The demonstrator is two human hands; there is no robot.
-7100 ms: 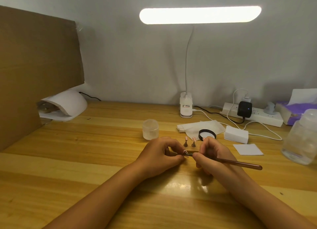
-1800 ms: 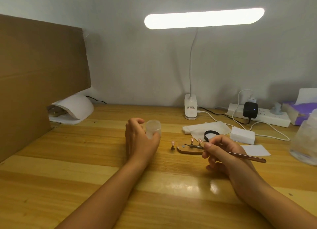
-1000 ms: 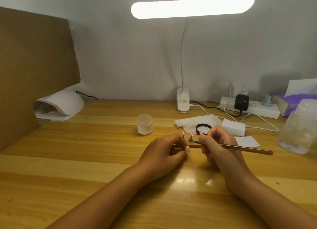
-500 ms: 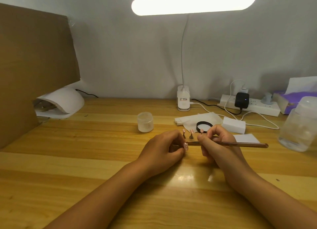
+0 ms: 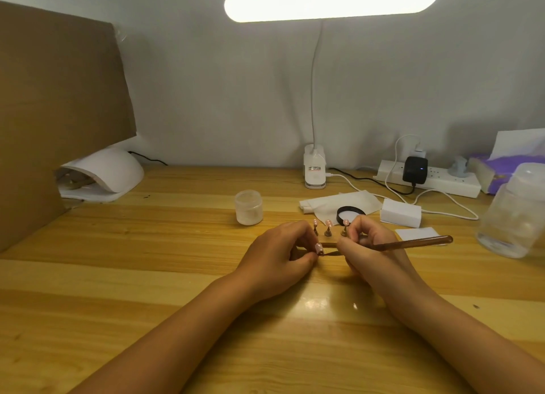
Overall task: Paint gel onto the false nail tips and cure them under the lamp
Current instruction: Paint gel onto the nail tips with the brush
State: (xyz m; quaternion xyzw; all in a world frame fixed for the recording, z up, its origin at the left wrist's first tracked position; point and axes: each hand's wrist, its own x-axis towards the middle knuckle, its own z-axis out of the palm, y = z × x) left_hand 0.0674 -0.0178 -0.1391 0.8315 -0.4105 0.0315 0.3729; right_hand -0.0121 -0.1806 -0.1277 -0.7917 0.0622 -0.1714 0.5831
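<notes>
**Brush on tip, both hands gripping**

Left hand (image 5: 280, 255) is curled, thumb and forefinger pinching one nail tip (image 5: 319, 248) by its stand. The stand itself is buried in the fingers, so only the pale tip shows. Right hand (image 5: 371, 249) holds the brush (image 5: 413, 242) pen-style, with the handle running out to the right. The bristle end meets the held tip between the two hands, but the contact point is too small to resolve. Can't tell if there is gel on it.

Just beyond the hands, three more tips (image 5: 328, 223) stand upright on little pegs. The rightmost is partly behind the right forefinger. A brown strip (image 5: 327, 244) shows between the hands, its ends hidden.

Beyond and left of the left hand is a frosted jar (image 5: 248, 207), contents unclear. Far left, the white curing lamp (image 5: 109, 172) sits half tucked behind a cardboard sheet (image 5: 59, 98), its opening dark.

Beyond the right hand there is a black-rimmed ring (image 5: 351, 212) on a white cloth (image 5: 339, 200), and a white block (image 5: 400, 213). Far right, a clear bottle (image 5: 519, 210) is cropped by the frame edge.

Both forearms rest on the table (image 5: 147, 275).
</notes>
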